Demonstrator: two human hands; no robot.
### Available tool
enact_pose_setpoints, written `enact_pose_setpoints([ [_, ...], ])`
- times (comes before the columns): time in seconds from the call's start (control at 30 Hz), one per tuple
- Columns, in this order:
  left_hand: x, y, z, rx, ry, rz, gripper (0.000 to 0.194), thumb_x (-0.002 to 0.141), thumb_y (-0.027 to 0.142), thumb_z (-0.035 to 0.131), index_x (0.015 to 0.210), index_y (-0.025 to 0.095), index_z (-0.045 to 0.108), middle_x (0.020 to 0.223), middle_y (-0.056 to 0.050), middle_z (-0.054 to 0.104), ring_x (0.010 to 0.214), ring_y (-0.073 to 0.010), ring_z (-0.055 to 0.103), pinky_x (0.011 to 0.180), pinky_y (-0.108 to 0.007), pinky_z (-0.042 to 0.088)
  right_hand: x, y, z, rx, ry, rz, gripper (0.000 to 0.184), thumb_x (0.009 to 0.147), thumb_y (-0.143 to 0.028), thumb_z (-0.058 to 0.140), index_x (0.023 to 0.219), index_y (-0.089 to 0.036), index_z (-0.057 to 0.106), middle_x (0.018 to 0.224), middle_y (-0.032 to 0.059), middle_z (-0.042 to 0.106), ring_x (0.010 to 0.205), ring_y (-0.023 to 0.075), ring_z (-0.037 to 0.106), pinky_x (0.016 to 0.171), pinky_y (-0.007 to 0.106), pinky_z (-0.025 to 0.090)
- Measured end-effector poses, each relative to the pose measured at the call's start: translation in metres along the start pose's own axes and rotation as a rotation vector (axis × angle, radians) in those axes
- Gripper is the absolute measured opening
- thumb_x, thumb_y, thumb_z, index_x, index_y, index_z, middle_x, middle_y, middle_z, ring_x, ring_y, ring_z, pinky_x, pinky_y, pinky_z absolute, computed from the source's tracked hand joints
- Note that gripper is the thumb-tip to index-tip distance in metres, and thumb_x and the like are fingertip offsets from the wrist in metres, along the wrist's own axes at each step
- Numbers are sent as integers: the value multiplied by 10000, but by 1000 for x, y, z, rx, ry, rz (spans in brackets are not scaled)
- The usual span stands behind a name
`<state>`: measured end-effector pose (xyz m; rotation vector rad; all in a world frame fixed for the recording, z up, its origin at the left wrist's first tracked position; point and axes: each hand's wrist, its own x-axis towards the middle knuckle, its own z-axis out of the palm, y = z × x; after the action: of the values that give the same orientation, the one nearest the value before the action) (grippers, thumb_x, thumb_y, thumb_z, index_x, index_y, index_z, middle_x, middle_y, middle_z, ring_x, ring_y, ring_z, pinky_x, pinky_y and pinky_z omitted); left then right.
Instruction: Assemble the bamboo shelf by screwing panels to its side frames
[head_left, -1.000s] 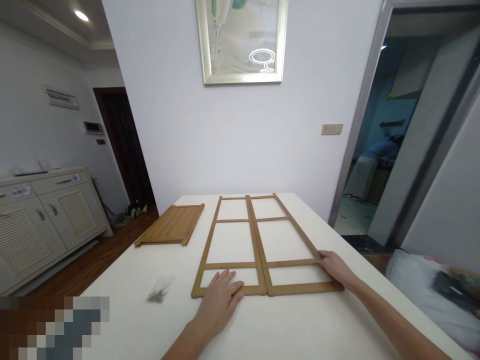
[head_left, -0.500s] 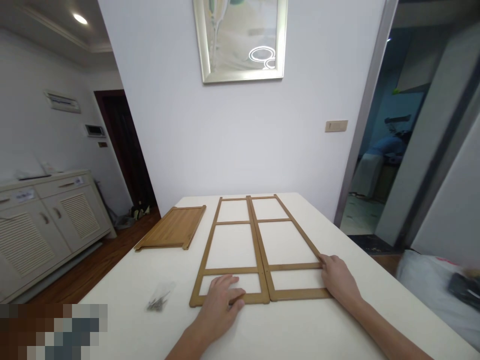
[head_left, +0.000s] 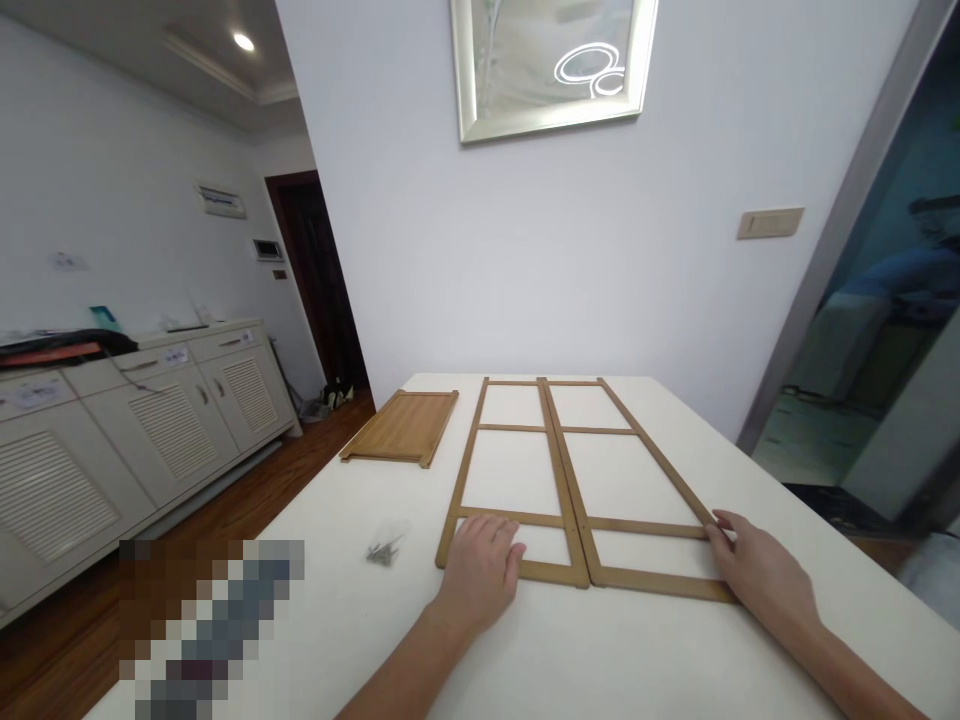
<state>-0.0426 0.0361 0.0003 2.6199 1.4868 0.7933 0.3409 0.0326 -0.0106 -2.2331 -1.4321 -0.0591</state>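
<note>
Two ladder-like wooden frames lie flat, side by side, on the white table: the left wooden frame (head_left: 561, 470) and the right wooden frame (head_left: 660, 461). My left hand (head_left: 480, 565) rests palm down over the near end of the left frame, fingers loosely extended and thumb apart. It covers part of the bottom rail and the lower left corner. My right hand (head_left: 765, 570) is closed on the outer rail of the right frame near its lower crossbar, with thumb and fingers at the rail.
A slatted wooden panel (head_left: 403, 427) lies on the table's left side. Nearer to me is a small clear bag of screws (head_left: 386, 548). The white table (head_left: 600, 660) reaches the wall, under a framed picture (head_left: 551, 125). A white cabinet (head_left: 172, 420) stands at the left.
The view has swung left, so everything sits farther right. My left hand has shifted a little forward over the left frame, its fingers closer together. My right hand stays at the right frame's outer rail.
</note>
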Motion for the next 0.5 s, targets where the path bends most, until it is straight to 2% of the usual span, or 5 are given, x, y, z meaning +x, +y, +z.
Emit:
enact_pose_setpoints([
  [0.17, 9, -13, -25, 288, -37, -287, 350, 952, 209, 323, 1033, 122, 653, 987, -156, 660, 982, -285, 588, 838, -425, 468, -2, -4, -3, -101, -33, -27, 484, 900, -410, 330, 1166, -132, 623, 1074, 177, 682, 991, 331, 632, 764, 427, 503],
  [0.33, 10, -50, -45, 435, -140, -493, 392, 968, 248, 277, 1046, 122, 640, 1025, -152, 658, 1007, -284, 591, 824, -390, 457, -5, -6, -5, -92, -11, -30, 458, 899, -404, 339, 1148, -145, 622, 1094, 158, 677, 1020, 316, 620, 789, 411, 500],
  [0.5, 4, -81, -43, 440, -225, -566, 352, 941, 255, 340, 1012, 110, 653, 1032, -152, 667, 981, -268, 618, 765, -334, 466, -7, -5, -6, -67, -12, -69, 396, 880, -430, 395, 1044, -180, 654, 1039, 126, 694, 1001, 297, 618, 799, 384, 489],
])
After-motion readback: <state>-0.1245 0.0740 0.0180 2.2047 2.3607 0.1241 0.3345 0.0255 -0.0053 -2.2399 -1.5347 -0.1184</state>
